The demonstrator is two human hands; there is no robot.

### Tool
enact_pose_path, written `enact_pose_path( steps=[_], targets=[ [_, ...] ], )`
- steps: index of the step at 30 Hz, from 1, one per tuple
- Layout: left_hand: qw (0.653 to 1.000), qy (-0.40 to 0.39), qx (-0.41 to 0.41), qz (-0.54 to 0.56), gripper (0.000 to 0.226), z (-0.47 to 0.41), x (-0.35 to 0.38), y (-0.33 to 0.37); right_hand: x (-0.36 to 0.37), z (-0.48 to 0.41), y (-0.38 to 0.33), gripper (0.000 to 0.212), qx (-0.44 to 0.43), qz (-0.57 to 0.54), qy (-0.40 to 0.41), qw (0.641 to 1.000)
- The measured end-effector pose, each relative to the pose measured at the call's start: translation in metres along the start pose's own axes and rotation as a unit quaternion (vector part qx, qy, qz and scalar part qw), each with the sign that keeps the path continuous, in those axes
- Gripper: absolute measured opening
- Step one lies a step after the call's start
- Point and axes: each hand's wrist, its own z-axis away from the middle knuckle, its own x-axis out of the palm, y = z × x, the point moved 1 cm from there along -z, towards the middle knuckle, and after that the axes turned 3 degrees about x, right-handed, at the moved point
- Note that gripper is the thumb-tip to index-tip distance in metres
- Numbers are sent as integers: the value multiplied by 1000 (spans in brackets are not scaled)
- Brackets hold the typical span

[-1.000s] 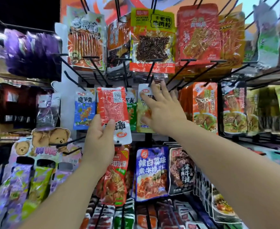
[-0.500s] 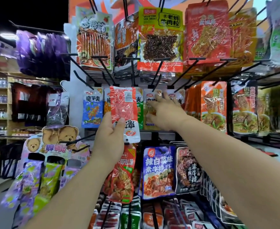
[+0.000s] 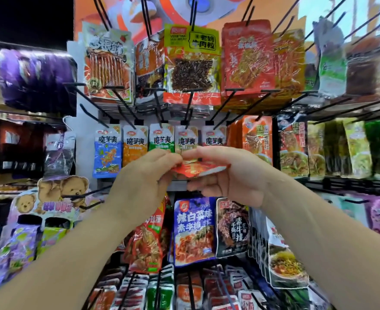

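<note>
Well off to the lower left of the row of small pouches [image 3: 161, 138] I see a bear display card [image 3: 56, 193], with purple and green packs hanging under it. Just below the row, under its orange and green pouches, I have the left hand [image 3: 144, 175] raised. Its fingers are curled in and the fingertips pinch the left edge of the red packet [image 3: 195, 167].

The packet sits right under the row's fourth and fifth pouches, in front of their lower edges. It is tipped nearly flat, so I get mostly its crumpled top face and one pale edge. Its print is too blurred for me to read.

The right hand [image 3: 236, 175] has the other end. The thumb lies along the top and the fingers are curled beneath, closed on the packet. The two hands almost meet above it.

Straight below the row, beneath both hands, hangs a blue-purple bag [image 3: 193, 231] with a dark bag [image 3: 232, 229] just beside it. To the right of the row, orange bags [image 3: 257, 139] hang on black pegs.
</note>
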Motion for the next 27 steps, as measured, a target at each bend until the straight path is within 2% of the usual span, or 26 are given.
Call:
enact_pose_path(
  steps=[1,3,6,7,8,10,11,12,15,19,22,27],
  targets=[
    [1000,6,-7,-4,33,-3,2,1,-2,1,3,24,-9,10,17,1000],
    [999,6,-47,-6,41,-7,4,3,-8,1,9,20,-30,26,61,997],
    [977,21,-198,73,43,-15,4,17,-19,2,16,20,-94,65,140,984],
    [950,36,-276,143,37,-19,4,26,-22,4,17,22,-116,86,163,976],
    [901,49,-355,245,30,-24,6,34,-24,6,20,25,-134,108,180,968],
    [776,53,-460,428,24,-33,14,47,-26,8,26,34,-159,144,202,956],
    [740,48,-475,473,24,-37,19,52,-27,9,29,40,-164,153,204,953],
    [730,45,-477,488,21,-40,23,55,-28,9,32,45,-162,160,199,953],
    [772,57,-456,438,11,-49,36,58,-34,11,32,49,-142,166,194,956],
    [813,18,-405,417,17,-58,44,61,-51,2,11,25,-161,202,289,922],
    [845,-12,-361,395,16,-62,48,63,-66,-12,-11,24,-184,225,336,896],
    [847,2,-379,374,14,-61,55,57,-81,-33,-35,31,-184,243,387,870]
  ],
)
